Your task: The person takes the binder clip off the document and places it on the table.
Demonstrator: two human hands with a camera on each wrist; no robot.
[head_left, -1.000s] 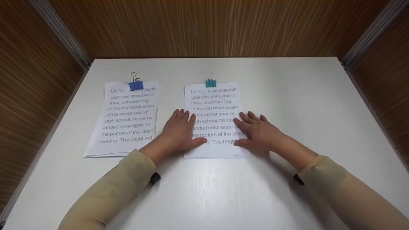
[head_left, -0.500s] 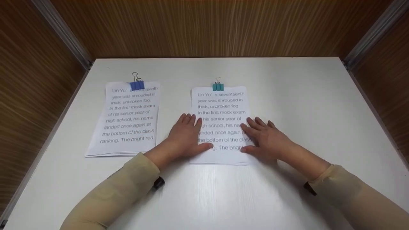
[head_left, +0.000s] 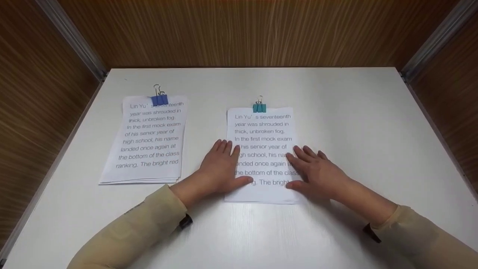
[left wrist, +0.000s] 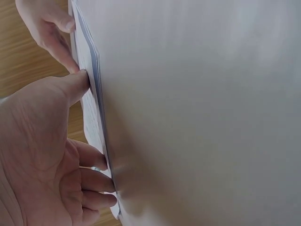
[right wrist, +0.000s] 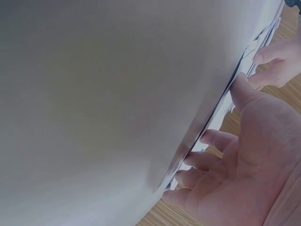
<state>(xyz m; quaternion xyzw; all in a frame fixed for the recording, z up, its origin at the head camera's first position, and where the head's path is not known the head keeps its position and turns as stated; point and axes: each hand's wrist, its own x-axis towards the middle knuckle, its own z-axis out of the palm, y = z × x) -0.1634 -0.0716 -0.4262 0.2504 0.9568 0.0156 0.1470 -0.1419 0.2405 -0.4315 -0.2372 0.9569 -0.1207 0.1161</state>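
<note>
From my remote seat I have the stack of white printed paper sheets lying flat, midway between the table's left and right edges and well apart from its far edge. A teal metal binder clip bites its far short side, wire handles pointing away from the person.

The left hand rests along the stack's left side and the right hand along its right. Both lie with fingers spread and relaxed, curled round nothing; each thumb touches the printed face, and the index fingertips overlap its margins. Whether any fingertip reaches underneath (the wrist views are too edge-on), I cannot tell.

My worry is the near end, where only the hands restrain the paper. Uneven pressure from the thumbs could, I judge, skew the top sheet against those below, and squeezing from both sides might buckle the middle.

Toward the table's far left corner, well apart from the left hand, lies a second white printed stack under a blue metal binder clip. Brown wood-grain panels stand beyond the far edge of the white table.
</note>
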